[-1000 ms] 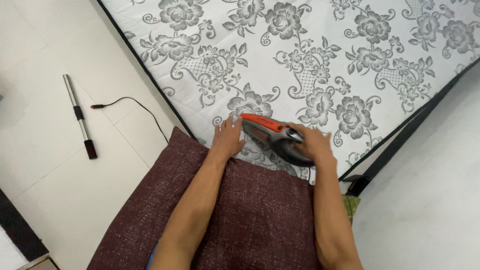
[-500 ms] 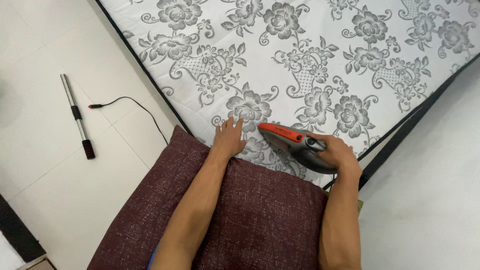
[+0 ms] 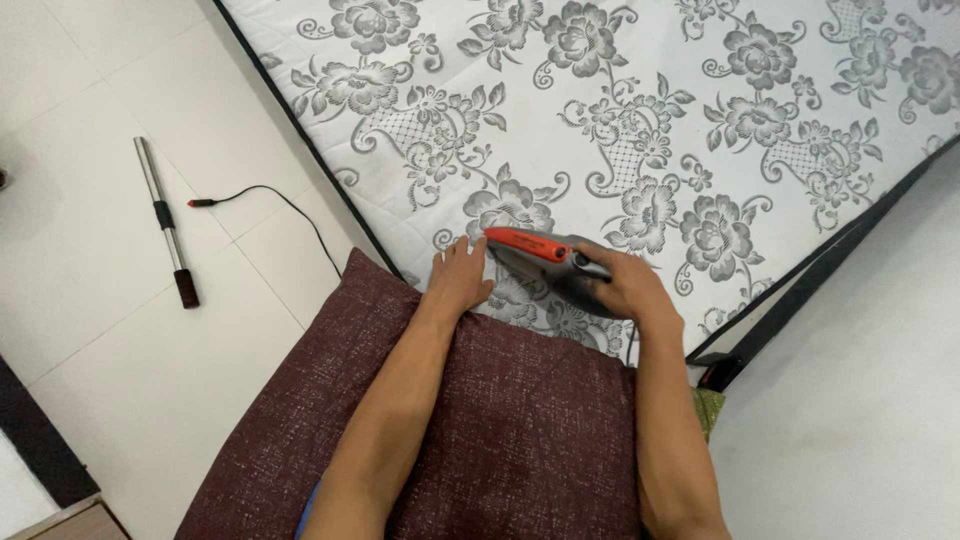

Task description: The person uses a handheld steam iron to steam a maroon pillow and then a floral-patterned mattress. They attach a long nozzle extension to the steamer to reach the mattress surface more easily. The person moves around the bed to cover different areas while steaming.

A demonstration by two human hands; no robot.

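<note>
You are gripping a handheld vacuum (image 3: 548, 262), grey with an orange-red top, in your right hand (image 3: 625, 290); your fingers are wrapping around its handle at the right end, and its nose is pointing left across the mattress (image 3: 600, 100). Compared with half a second ago, you are holding the vacuum further left: its orange tip is now lying just beside your left hand (image 3: 458, 278), where before it was sitting apart from it, more toward the right edge of the mattress. Your right forearm is standing more upright in the view than it was then. Your left hand is resting flat on the near edge of the mattress, fingers spread and holding nothing, in much the same spot as before. The mattress is white with grey flowers and dark piping along its edges, and the vacuum is sitting on its near part. Both your forearms are crossing a dark maroon cushion (image 3: 500, 440) lying against the near side of the mattress. On the white tiled floor (image 3: 120, 350) to the left, a silver tube with a black end (image 3: 166, 221) is lying beside a thin black cable with a red tip (image 3: 270, 205), both well apart from your hands.
</note>
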